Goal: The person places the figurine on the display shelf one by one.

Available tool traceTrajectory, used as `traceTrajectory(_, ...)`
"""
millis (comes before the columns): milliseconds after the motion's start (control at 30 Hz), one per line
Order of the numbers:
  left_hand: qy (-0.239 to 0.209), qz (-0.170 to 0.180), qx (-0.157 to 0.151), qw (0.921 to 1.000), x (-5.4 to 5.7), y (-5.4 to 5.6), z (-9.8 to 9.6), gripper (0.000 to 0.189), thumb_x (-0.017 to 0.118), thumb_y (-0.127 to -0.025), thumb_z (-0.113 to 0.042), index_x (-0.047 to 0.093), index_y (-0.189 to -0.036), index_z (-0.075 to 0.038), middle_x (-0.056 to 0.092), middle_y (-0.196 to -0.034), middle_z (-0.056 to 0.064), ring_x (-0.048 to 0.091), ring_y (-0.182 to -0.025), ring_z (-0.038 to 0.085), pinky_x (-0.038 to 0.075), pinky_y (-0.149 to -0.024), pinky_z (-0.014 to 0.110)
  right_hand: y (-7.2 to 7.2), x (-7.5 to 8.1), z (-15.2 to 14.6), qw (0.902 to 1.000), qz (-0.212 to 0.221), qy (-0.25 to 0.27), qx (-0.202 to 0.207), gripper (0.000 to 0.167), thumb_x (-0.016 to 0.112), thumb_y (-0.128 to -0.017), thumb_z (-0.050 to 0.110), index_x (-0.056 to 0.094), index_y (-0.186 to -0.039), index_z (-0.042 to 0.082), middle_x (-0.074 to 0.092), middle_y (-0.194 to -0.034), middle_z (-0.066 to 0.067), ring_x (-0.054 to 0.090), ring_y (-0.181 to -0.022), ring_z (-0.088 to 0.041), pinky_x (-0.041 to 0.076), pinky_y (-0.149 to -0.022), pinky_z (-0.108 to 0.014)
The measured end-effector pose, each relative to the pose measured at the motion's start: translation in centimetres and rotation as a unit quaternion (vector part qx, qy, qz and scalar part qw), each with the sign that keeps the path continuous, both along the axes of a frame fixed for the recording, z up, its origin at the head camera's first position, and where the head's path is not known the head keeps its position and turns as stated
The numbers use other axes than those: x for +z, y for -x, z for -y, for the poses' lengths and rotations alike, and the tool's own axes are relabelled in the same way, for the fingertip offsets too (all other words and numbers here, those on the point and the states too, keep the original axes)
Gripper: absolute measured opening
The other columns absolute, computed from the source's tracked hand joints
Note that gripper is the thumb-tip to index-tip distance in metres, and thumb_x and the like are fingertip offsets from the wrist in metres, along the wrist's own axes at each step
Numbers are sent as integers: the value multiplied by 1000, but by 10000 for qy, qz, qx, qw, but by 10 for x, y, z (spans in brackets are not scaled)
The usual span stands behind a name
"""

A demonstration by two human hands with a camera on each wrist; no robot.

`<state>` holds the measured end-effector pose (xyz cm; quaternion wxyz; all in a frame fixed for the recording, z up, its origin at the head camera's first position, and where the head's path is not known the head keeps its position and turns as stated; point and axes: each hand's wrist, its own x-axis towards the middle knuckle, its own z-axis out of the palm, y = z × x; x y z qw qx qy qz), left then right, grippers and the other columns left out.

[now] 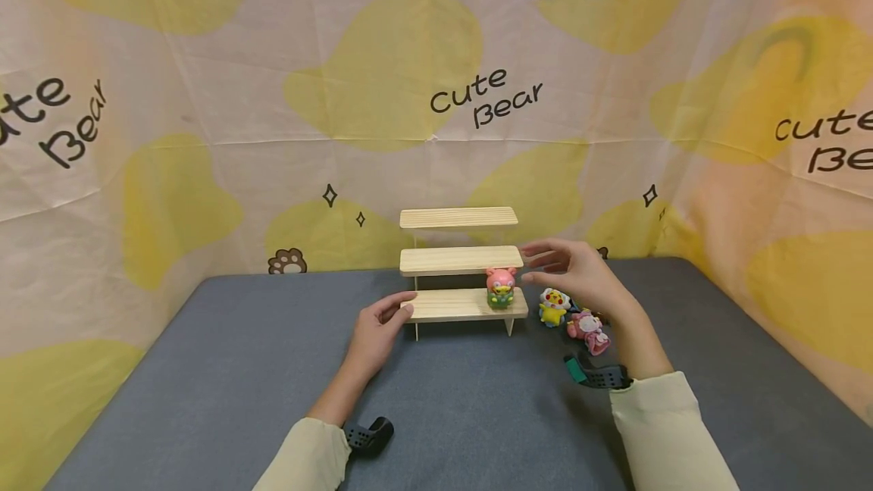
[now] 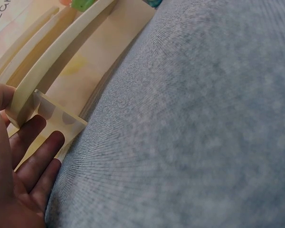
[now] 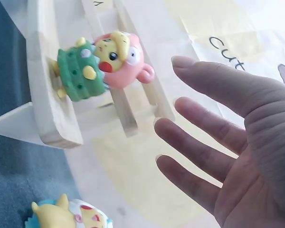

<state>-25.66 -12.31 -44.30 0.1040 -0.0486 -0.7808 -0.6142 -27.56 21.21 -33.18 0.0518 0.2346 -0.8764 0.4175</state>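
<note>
A three-tier wooden display shelf [image 1: 443, 305] stands on the table. My left hand [image 1: 373, 333] pinches the left end of its lowest board, thumb on top and other fingers beneath in the left wrist view. On that board's right end stands a toy figurine [image 1: 501, 289] with a pink hood and green body, upright. My right hand [image 1: 580, 273] hangs in the air just right of the shelf, fingers spread and holding nothing; the right wrist view shows a gap between its fingertips and the pink-hooded figurine [image 3: 99, 69].
Right of the shelf, below my right hand, are a yellow figurine with a white hood [image 1: 554, 307] and a pink figurine [image 1: 588, 330]. Something dark behind them is partly hidden. A printed cloth backdrop [image 1: 382, 74] rises behind the grey-blue table [image 1: 273, 385].
</note>
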Motion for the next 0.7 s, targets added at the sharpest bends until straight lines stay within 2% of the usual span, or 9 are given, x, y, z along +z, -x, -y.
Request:
traceTrajectory(367,-20,-33,-29,10000,1,-1,-2,28,68,-98,-23,74,-123,-13,75,-120,12,66,-103,9,47,-81,18,1,1,-15,9992,-162,-142,-326,41,69,-97,29,65,-133,8,68,-131,-15,68,-115,-35,58,-87,-42)
traceTrajectory(467,4,-40,-49,10000,1,-1,-1,28,68,-98,-25,74,-123,-14,75,-121,12,65,-100,7,45,-79,20,3,-2,-21,9990,-130,-141,-403,42,71,-96,27,64,-133,8,68,-132,-15,68,-115,-35,58,-88,-42)
traceTrajectory(700,14,4,-36,10000,0,-1,-1,28,68,-98,-25,74,-123,-14,74,-121,11,65,-103,8,46,-80,21,7,-13,-29,9977,20,-337,-589,45,72,-95,27,63,-134,7,68,-131,-17,68,-114,-37,58,-87,-45)
